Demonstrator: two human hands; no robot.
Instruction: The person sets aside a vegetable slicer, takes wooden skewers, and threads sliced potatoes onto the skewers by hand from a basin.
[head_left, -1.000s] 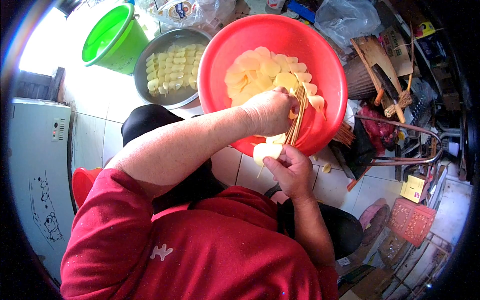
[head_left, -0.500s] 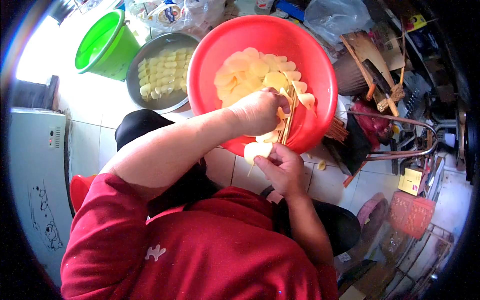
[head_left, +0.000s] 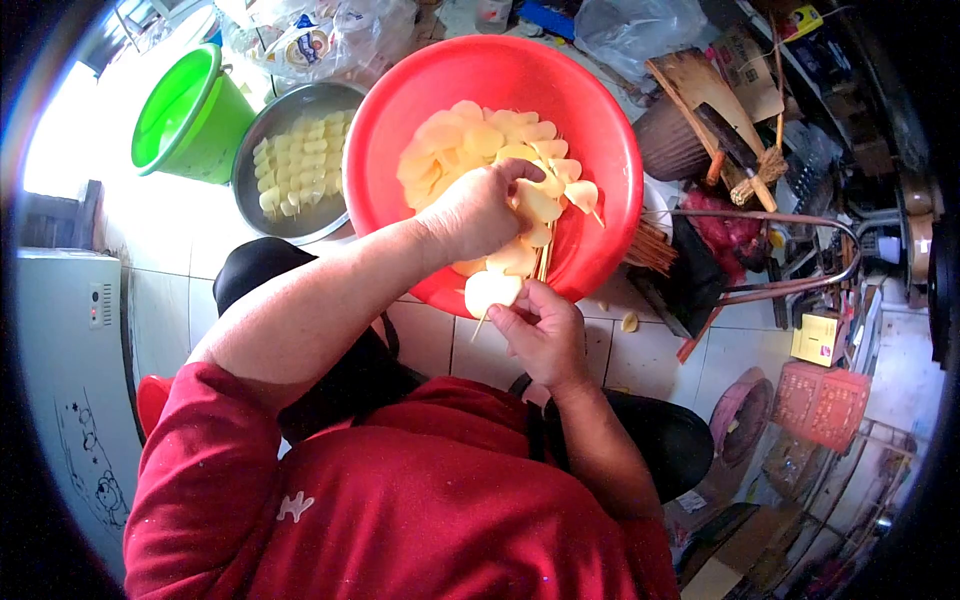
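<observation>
My left hand (head_left: pixel 475 210) reaches over the red basin (head_left: pixel 380 105), fingers closed on a pale yellow potato slice (head_left: pixel 538 202). Below it, at the basin's near rim, my right hand (head_left: pixel 545 332) pinches a skewer (head_left: pixel 479 328) with a potato slice (head_left: pixel 492 291) on it. The skewer's tip pokes out under that slice. A pile of potato slices (head_left: pixel 445 150) fills the basin's middle. Several thin sticks (head_left: pixel 546 250) lie in the basin between my hands. Slices on sticks (head_left: pixel 580 195) lie along the right side of the pile.
A metal bowl (head_left: pixel 243 205) with rows of skewered slices stands left of the basin, beside a green bucket (head_left: pixel 180 115). Bundled sticks (head_left: pixel 650 248), a metal-framed stool (head_left: pixel 790 290) and wooden-handled tools (head_left: pixel 735 145) are at right. A potato scrap (head_left: pixel 629 322) lies on the tiles.
The view has shifted, so the basin appears further left. My left hand has turned, and a slice now shows at its fingers. My right hand still holds the skewer near the rim.
</observation>
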